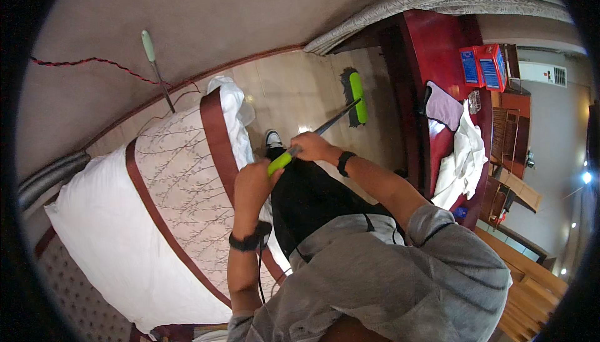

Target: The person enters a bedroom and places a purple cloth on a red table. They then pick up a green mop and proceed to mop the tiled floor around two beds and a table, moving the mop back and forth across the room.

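My two hands hold a broom (357, 97) with a bright green head and dark bristles. Its head rests on the tiled floor (290, 85), close to the base of the dark red desk. Wrapped around the green grip at the near end of the handle is my left hand (253, 182). Further along, my right hand (311, 147) is closed around the grey shaft. The handle slants from the bedside up to the right. One shoe (273, 139) shows on the floor just beyond my hands.
To the left stands a bed with white bedding (119, 236) and a branch-patterned runner (181, 160). A pole with a pale green handle (148, 46) leans at the wall near a red-black cord (100, 60). On the red desk (431, 42) lie red-blue boxes (490, 67) and white cloth (464, 160).
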`<control>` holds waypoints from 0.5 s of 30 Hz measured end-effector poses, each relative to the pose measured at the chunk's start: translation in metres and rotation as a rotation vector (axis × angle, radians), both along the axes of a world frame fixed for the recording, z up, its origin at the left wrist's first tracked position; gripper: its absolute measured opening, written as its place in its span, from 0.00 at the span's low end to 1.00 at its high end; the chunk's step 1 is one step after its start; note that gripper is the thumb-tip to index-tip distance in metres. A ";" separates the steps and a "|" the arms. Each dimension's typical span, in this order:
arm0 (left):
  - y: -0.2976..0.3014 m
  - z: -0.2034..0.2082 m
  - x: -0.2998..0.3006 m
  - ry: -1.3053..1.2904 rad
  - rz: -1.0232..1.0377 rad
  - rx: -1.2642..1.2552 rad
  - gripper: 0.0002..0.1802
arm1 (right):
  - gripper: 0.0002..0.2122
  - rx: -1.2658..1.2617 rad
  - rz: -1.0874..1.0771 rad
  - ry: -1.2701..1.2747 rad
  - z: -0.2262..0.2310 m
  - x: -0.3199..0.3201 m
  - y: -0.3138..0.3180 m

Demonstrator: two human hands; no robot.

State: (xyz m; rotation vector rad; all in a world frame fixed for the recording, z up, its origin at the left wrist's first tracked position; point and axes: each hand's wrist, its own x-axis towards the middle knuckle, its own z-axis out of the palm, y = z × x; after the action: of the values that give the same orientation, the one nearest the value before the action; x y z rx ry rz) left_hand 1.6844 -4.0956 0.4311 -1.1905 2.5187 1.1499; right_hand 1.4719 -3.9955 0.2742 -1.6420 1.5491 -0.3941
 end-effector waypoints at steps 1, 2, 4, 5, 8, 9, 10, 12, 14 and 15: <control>0.006 -0.024 -0.017 0.034 -0.030 0.020 0.20 | 0.08 0.008 -0.032 0.050 -0.019 -0.020 0.013; 0.014 -0.047 -0.035 0.070 -0.060 0.040 0.20 | 0.08 0.017 -0.063 0.102 -0.039 -0.040 0.028; 0.032 -0.068 -0.070 0.089 -0.060 0.096 0.19 | 0.08 0.109 -0.116 0.150 -0.039 -0.072 0.046; 0.049 -0.087 -0.085 0.117 -0.064 0.108 0.19 | 0.08 0.095 -0.128 0.159 -0.041 -0.086 0.060; 0.087 -0.093 -0.119 0.159 -0.083 0.130 0.18 | 0.07 0.074 -0.179 0.162 -0.057 -0.125 0.106; 0.096 -0.089 -0.125 0.165 -0.085 0.132 0.18 | 0.07 0.089 -0.183 0.154 -0.060 -0.134 0.119; 0.107 -0.092 -0.124 0.165 -0.081 0.141 0.18 | 0.07 0.101 -0.191 0.141 -0.063 -0.137 0.132; 0.130 -0.100 -0.119 0.161 -0.076 0.146 0.18 | 0.11 0.125 -0.128 0.230 -0.062 -0.129 0.144; 0.140 -0.077 -0.095 0.099 -0.058 0.129 0.16 | 0.09 0.104 -0.077 0.217 -0.045 -0.109 0.142; 0.143 -0.062 -0.076 0.078 -0.055 0.132 0.17 | 0.07 0.090 -0.025 0.190 -0.028 -0.093 0.140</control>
State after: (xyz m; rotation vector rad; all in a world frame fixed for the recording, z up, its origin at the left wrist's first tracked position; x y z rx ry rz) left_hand 1.6081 -3.9526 0.3695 -1.0575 2.4697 1.3504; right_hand 1.3785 -3.8554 0.2464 -1.6298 1.7030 -0.1826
